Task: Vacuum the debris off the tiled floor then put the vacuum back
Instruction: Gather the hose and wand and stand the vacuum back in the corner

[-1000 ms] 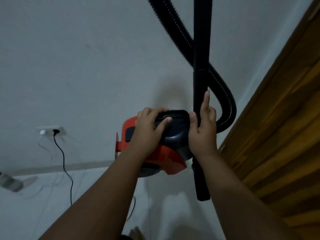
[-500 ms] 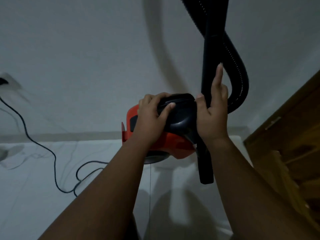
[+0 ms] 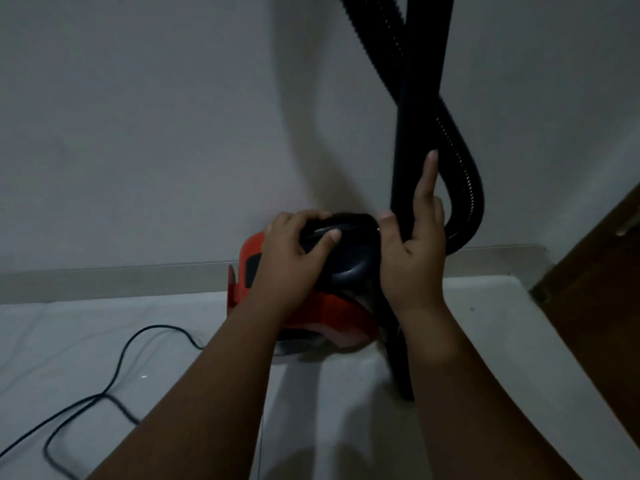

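Observation:
The red and black vacuum (image 3: 332,317) sits low over the white tiled floor (image 3: 346,403), close to the wall. My left hand (image 3: 294,258) is wrapped over its black top handle. My right hand (image 3: 412,251) presses against the handle's right side and holds the rigid black wand (image 3: 419,98) upright, forefinger stretched up along it. The ribbed black hose (image 3: 464,181) loops behind the wand and up out of view. Whether the vacuum's base touches the floor is hidden.
A black power cord (image 3: 114,372) snakes across the floor at the left. The grey wall (image 3: 156,133) and its skirting stand just behind the vacuum. A brown wooden door (image 3: 595,296) closes off the right side.
The view has tilted down and right: the wall socket has left the frame and more floor and cord show. The vacuum has come lower, nearer the floor. Both hands keep their grips.

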